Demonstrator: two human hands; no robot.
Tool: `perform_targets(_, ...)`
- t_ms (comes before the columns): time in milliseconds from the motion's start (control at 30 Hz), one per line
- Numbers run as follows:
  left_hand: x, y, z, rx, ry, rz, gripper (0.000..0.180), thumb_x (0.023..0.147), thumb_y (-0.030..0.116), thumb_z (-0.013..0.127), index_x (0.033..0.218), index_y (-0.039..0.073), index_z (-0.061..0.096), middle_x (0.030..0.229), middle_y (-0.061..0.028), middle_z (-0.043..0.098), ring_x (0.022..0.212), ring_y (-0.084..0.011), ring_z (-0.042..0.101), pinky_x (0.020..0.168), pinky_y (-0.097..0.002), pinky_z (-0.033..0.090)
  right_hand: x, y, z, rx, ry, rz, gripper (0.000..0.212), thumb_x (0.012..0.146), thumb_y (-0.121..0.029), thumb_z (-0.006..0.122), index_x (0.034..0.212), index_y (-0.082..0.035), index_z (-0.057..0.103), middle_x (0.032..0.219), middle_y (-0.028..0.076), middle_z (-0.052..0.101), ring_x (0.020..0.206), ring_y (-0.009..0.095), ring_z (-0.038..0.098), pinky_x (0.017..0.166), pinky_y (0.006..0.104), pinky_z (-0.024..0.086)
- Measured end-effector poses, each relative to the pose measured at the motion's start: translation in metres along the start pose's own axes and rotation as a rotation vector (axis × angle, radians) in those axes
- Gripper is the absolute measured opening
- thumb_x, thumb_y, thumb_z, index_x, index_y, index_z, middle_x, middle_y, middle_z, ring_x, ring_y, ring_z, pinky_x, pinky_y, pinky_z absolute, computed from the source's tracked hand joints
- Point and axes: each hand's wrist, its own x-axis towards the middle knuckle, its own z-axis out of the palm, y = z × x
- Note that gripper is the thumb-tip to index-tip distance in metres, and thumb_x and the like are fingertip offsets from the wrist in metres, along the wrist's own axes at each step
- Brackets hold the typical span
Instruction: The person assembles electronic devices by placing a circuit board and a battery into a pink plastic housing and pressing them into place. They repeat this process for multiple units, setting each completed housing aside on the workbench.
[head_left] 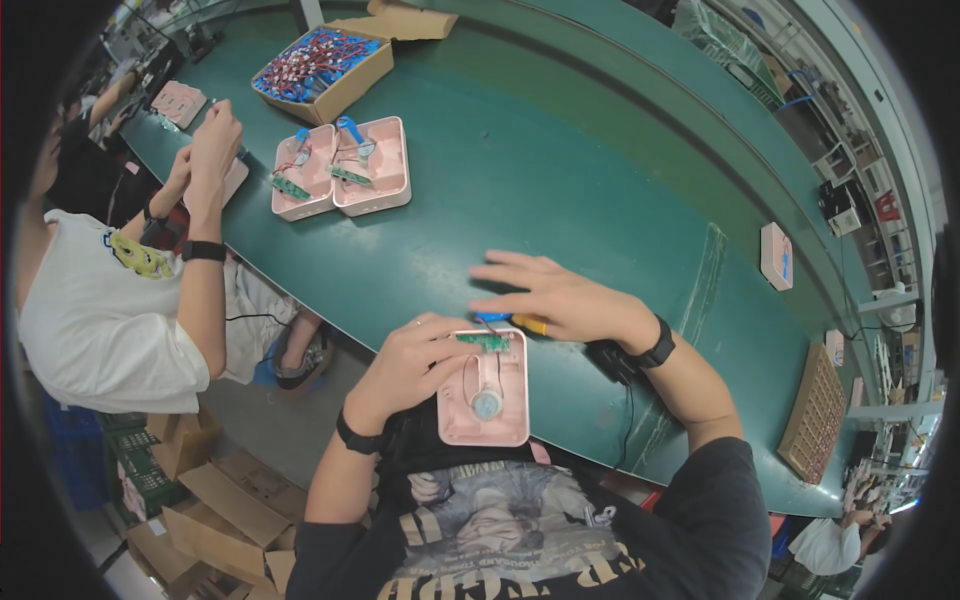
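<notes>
At the near edge of the green conveyor belt (600,150), right in front of me, sits a pink plastic housing (485,392), open side up, long axis running from me toward the belt's far edge. Inside: a small green circuit board (484,342) across its far end, thin wires down to a round silver disc (487,404) near the middle. My left hand (408,366) grips the housing's left wall, fingers curled round it. My right hand (555,296) lies flat w/ fingers spread, on the belt just past the housing's far end, over a blue part (492,318) and a yellow part (531,324); can't tell if it's gripping either. Further along the belt to the left, two more pink housings (342,168) side by side, each w/ a green board and blue piece. Beyond them, a cardboard box (325,68) full of red-and-blue wired parts. A co-worker's hands (205,150) are at the left edge.
</notes>
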Motion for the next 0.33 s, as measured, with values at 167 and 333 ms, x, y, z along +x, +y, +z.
perform_targets(167, 0.006, -0.001, -0.006, 0.013, -0.025, -0.034, 0.015, 0.089, 0.007, 0.076, 0.103, 0.003, 0.081, 0.114, -0.0135, 0.076, 0.1, -0.0308, 0.071, 0.086, -0.0388, 0.056, -0.001, -0.004, -0.007, -0.049, -0.235, 0.192, 0.048, 0.092, -0.012, 0.073, 0.14, -0.01, 0.068, 0.14, 0.012, 0.066, 0.135, 0.031, 0.059, 0.104, 0.0533, 0.048)
perform_targets(333, 0.004, 0.001, -0.008, 0.217, 0.147, -0.258, 0.016, 0.089, 0.015, 0.08, 0.102, 0.006, 0.081, 0.114, -0.0129, 0.075, 0.101, -0.0325, 0.07, 0.086, -0.0404, 0.057, 0.004, -0.005, -0.028, 0.07, -0.346, 0.645, 0.056, 0.085, -0.022, 0.082, 0.139, -0.012, 0.069, 0.139, 0.013, 0.067, 0.133, 0.028, 0.06, 0.111, 0.0476, 0.043)
